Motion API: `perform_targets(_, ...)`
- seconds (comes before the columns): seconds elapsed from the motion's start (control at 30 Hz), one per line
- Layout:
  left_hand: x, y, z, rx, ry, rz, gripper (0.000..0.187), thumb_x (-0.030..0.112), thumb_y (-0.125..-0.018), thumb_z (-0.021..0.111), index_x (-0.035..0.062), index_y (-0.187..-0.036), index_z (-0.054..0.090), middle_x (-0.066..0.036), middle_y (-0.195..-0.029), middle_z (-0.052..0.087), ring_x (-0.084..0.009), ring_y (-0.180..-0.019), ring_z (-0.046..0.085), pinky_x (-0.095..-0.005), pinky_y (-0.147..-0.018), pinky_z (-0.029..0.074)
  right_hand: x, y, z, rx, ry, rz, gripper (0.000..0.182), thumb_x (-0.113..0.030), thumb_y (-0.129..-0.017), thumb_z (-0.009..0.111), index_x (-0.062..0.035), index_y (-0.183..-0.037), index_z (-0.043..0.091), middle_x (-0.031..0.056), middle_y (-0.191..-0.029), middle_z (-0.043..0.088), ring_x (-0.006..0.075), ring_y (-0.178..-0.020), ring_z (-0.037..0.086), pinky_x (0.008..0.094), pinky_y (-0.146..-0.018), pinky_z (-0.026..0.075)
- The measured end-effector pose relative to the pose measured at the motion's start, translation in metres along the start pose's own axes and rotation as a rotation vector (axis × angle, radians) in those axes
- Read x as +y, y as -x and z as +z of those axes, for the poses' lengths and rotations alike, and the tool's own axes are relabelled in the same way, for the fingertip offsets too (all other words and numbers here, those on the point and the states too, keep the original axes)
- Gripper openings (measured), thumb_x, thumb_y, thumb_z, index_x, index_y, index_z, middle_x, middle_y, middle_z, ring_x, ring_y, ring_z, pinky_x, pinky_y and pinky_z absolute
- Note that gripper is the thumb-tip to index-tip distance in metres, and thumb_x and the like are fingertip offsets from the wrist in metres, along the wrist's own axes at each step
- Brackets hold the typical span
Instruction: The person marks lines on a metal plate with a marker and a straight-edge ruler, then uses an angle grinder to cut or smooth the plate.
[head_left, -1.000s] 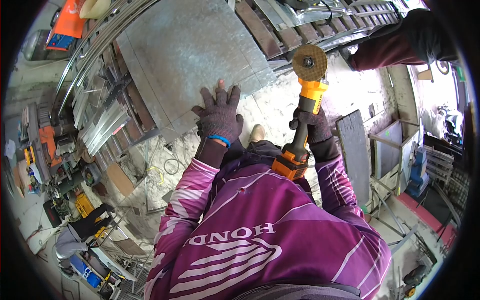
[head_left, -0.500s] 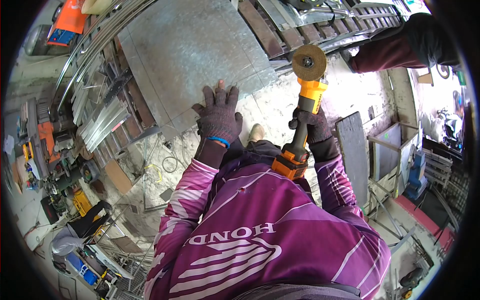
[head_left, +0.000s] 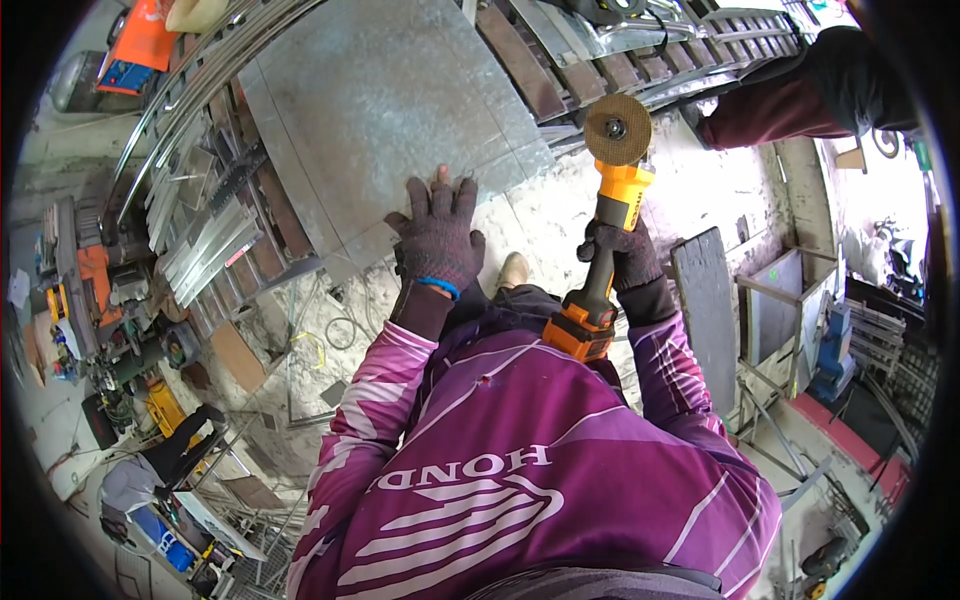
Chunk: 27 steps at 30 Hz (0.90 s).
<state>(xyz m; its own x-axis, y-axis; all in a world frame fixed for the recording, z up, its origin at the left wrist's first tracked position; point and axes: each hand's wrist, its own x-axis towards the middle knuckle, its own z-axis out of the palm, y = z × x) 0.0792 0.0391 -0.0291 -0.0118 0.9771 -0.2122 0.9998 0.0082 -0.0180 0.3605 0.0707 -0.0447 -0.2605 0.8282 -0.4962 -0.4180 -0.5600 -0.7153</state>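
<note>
Metal sheet lies flat on the slatted table, thin straight lines marked on it; its near part juts past the table's near edge. Left hand, dark knit glove, open, fingers spread, palm down at the sheet's near edge; one fingertip bare, nothing gripped. Right hand, also gloved, closed around the body of a yellow-and-black angle grinder. Disc points away from the wearer, just right of the sheet; battery at the shirt. Pale metal strips left of the sheet. Another person's leg beyond the grinder, to the right.
</note>
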Motion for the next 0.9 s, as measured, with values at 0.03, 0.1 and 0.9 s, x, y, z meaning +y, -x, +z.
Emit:
perform_targets(0.03,0.000,0.000,-0.001,-0.004,0.000,0.000,0.075,0.040,-0.086,0.067,0.0215,-0.153,0.040,-0.013,-0.164,0.030,-0.0473,-0.146,0.027,-0.0784,-0.098,0.035,0.000,-0.001,-0.001,0.007,0.014,0.001,0.041,-0.003,-0.076,0.073,-0.0011,-0.112,0.053,0.0125,-0.085,0.063,0.0268,-0.065,0.066,0.0402,-0.064,0.060)
perform_targets(0.1,0.000,0.000,-0.001,-0.003,-0.004,0.004,0.074,0.040,-0.086,0.067,0.0217,-0.153,0.040,-0.013,-0.164,0.030,-0.0474,-0.146,0.027,-0.0783,-0.098,0.036,0.000,-0.001,0.001,0.003,0.018,-0.001,0.041,-0.003,-0.076,0.073,-0.0012,-0.112,0.053,0.0125,-0.085,0.063,0.0268,-0.065,0.066,0.0402,-0.064,0.060)
perform_targets(0.9,0.012,0.007,-0.009,-0.126,0.539,0.203,0.074,0.036,-0.088,0.068,0.0108,-0.152,0.039,-0.021,-0.156,0.039,-0.0438,-0.142,0.039,-0.0617,-0.109,0.039,-0.010,0.010,0.011,-0.025,0.005,-0.093,0.040,-0.004,-0.076,0.076,-0.0035,-0.110,0.054,0.0094,-0.084,0.063,0.0250,-0.067,0.067,0.0376,-0.063,0.059)
